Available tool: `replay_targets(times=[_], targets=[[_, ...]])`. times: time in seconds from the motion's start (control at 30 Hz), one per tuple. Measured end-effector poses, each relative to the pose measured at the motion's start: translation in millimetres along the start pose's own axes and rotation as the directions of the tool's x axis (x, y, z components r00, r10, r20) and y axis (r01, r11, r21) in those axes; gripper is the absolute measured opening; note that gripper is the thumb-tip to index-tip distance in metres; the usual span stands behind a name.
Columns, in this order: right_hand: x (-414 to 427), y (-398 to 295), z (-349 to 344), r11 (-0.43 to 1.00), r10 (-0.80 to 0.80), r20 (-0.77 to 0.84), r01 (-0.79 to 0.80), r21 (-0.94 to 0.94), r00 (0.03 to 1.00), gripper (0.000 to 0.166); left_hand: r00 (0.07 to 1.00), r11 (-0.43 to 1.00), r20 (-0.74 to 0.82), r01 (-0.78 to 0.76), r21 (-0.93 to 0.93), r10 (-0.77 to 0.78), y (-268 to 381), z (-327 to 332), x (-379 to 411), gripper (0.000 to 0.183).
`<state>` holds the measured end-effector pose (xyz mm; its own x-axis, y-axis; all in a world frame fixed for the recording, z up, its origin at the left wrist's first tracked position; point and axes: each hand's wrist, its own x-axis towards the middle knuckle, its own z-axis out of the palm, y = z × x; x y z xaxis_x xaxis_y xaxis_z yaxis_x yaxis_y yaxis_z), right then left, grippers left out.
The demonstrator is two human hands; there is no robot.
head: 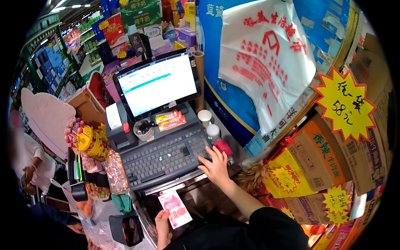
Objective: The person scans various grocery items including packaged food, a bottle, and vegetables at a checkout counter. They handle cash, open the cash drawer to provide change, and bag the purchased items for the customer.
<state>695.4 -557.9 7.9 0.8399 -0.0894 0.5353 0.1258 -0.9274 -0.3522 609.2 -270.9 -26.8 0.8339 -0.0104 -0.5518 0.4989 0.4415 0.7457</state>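
My left hand (pixel 163 225) pinches a pink-and-white banknote (pixel 175 210) by its lower left edge. The note is held below the front edge of the cash register's black keyboard (pixel 150 167). Fingers spread, my right hand (pixel 215 165) reaches over the right end of that keyboard, at the number keys. Whether its fingertips press any key I cannot tell. Behind the keys stands a lit register monitor (pixel 159 84). To its left sits a receipt printer (pixel 122 137) with a paper slip sticking out (pixel 113 117).
Beside my right hand are a pink block-like item (pixel 222 147), a lidded jar (pixel 213 131) and a paper cup (pixel 204 117). A yellow lollipop tub (pixel 87 140) and a black scanner (pixel 126 229) stand left. Stacked noodle cartons (pixel 315 150) line the right. Another person's hand (pixel 76 228) is lower left.
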Motion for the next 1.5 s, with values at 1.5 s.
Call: replay_targets(times=[1.5], targets=[[-10.7, -12.1, -53.5, 0.588, 0.009, 0.409, -0.336, 0.736, 0.913, 0.049, 0.958, 0.932, 0.053, -0.287, 0.220, 0.282, -0.2, 58.5, -4.1, 0.013]])
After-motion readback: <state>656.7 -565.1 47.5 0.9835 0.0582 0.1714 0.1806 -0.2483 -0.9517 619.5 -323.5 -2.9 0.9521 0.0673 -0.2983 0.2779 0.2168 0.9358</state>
